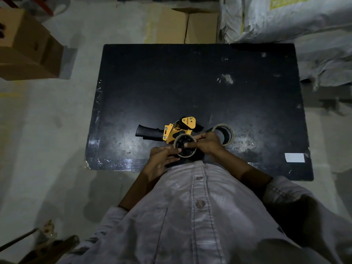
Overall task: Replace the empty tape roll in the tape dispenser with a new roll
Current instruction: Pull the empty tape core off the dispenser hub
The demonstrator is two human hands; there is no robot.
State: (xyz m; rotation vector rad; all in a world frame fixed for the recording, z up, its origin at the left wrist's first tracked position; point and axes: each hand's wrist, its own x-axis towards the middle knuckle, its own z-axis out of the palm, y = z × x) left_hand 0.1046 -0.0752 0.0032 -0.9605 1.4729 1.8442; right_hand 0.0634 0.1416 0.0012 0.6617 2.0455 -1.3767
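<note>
Both grips, left hand (162,159) and right hand (206,142), are pinching the empty core (188,154) on the dispenser (177,130); the new roll (227,133) is lying just right of the right hand.

Nothing legible: black lettering on the tape dispenser (176,132) and yellow print on the sack (285,21) are blurred.

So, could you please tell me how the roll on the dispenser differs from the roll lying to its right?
The mounted roll sits on the hub of the dispenser, gripped by the left hand and right hand; the loose roll lies free on the table. The mounted roll is a thin ring; the loose roll looks thicker-walled and paler. Both are round rings.
</note>
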